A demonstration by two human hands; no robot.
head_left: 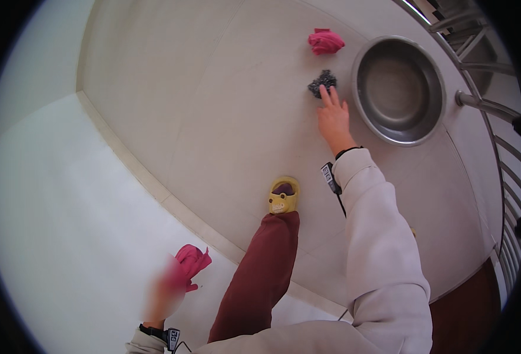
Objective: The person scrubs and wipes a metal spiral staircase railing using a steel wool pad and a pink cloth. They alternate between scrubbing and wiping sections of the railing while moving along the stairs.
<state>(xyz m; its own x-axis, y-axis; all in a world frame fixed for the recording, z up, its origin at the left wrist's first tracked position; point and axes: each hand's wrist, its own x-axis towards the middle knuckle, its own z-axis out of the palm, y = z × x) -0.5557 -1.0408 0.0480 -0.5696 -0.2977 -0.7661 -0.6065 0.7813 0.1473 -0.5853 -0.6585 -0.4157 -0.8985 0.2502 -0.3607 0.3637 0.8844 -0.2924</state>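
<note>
At the lower left, my left hand (165, 285) is gripping a crumpled pink cloth (193, 261) in front of the white wall. A blur covers part of that hand and hides its fingers. My right hand (333, 117) reaches over the tiled floor with its fingers apart. Two of its fingertips overlap the near edge of a dark metal scouring pad (323, 82); whether they press on it cannot be told. Just beyond the pad lies a second crumpled pink cloth (326, 42). To the right of my right hand stands a round stainless steel basin (397, 90), with no clear contents visible.
A metal railing (486, 104) curves along the right side, close to the basin. A pale skirting strip (141, 177) runs along the wall's foot. My foot in a yellow slipper (284, 194) is on the floor tiles (225, 124). A dark red surface (468, 301) lies at the lower right.
</note>
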